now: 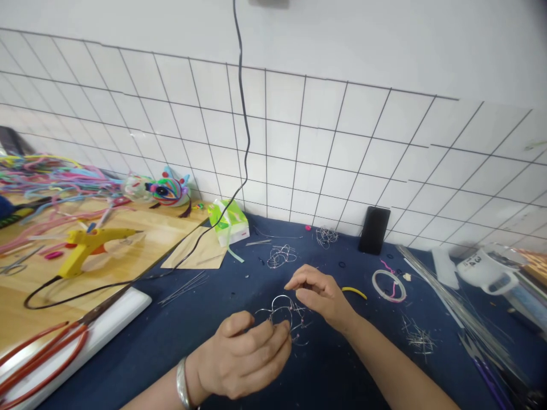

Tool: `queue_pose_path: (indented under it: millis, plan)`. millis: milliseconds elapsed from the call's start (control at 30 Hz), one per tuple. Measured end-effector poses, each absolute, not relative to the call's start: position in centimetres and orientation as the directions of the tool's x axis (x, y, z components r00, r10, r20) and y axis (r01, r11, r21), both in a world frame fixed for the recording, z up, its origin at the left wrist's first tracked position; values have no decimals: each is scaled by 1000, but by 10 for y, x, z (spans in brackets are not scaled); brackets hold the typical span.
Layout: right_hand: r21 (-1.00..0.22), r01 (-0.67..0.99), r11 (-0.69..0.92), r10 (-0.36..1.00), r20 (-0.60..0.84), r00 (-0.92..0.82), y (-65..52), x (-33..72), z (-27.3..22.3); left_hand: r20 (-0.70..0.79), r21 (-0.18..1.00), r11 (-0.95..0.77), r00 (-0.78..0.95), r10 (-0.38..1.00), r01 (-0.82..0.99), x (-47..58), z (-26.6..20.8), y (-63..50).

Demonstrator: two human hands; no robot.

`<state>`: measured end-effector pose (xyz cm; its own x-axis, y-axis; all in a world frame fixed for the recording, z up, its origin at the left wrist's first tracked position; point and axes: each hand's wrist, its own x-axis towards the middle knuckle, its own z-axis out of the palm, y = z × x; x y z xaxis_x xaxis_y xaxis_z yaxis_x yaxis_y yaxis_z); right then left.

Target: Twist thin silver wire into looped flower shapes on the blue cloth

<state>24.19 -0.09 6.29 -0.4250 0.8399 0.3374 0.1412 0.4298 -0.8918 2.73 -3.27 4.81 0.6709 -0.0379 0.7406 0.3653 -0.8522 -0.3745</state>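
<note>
left hand [245, 356], with a silver bangle [182, 383], pinches a bent wire thing [291, 310] over the dark blue cloth [337, 376], its round loops poking up and right, too curly to tell which way is longest. the right hand [322, 299] curls just beside the loops, and i cannot tell if its fingers grip any. far right sits a white mug [481, 269], insides too blurry to tell, and a green tissue pack [231, 225] sits near the wall [282, 171].
</note>
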Motion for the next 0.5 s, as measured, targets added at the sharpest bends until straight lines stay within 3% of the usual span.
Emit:
queue_pose_path:
  millis: [300, 500]
  plan:
    - [-908, 160, 388, 841, 278, -464, -10, 234, 78, 682, -352, -906, 727, -78, 233, 28, 44, -28]
    - [-955, 205, 212, 868, 88, -489, -9, 236, 75, 654, -319, -923, 755, -51, 214, 31, 43, -29]
